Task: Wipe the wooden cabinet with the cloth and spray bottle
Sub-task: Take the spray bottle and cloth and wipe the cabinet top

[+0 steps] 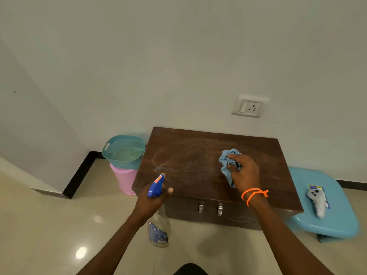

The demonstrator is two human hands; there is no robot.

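A low dark wooden cabinet (190, 155) stands against the wall, its top streaked with pale smears and a fine mist near the left front. My left hand (152, 201) grips the neck of a clear spray bottle (158, 229) with a blue trigger head, held at the cabinet's left front corner with the nozzle aimed over the top. My right hand (245, 172) presses a crumpled light blue cloth (228, 163) onto the right half of the top. Two metal handles (210, 208) show on the cabinet's front.
A teal basket (111, 153) sits on a pink bin (125, 181) just left of the cabinet. A blue plastic stool (337, 221) with a grey controller (317, 201) on it stands to the right. A wall socket (249, 107) is above the cabinet.
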